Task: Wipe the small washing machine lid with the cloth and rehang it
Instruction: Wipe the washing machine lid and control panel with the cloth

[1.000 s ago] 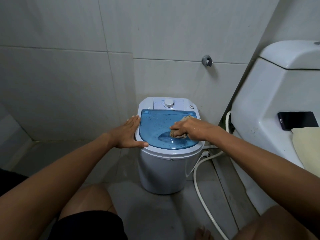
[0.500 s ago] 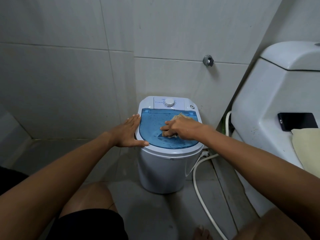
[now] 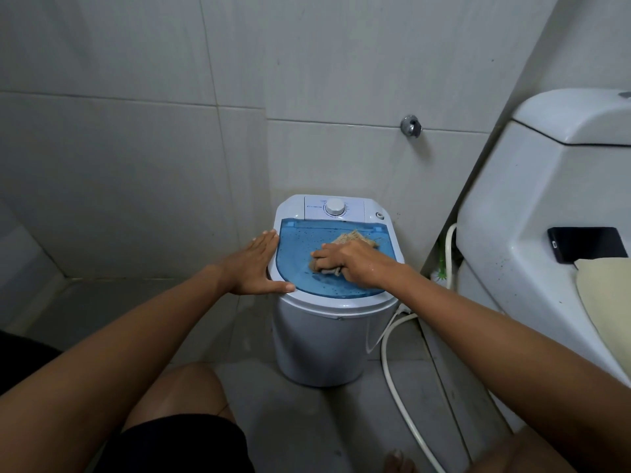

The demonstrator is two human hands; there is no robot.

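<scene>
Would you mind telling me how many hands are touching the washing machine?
2: left hand rests flat on its left rim; right hand presses the cloth onto the blue lid.

Right hand (image 3: 355, 264) flat on cloth (image 3: 355, 238), on the lid (image 3: 300, 264) of the washing machine (image 3: 317, 339). Cloth sticks out beyond the fingertips and under them. Left hand (image 3: 254, 268) on the machine's left rim, fingers (image 3: 266, 240) just beside the lid edge. Dial (image 3: 334, 207) beyond both hands. Hose (image 3: 392, 380) and toilet (image 3: 532, 233) right of the machine; phone (image 3: 585, 243) on toilet.
</scene>
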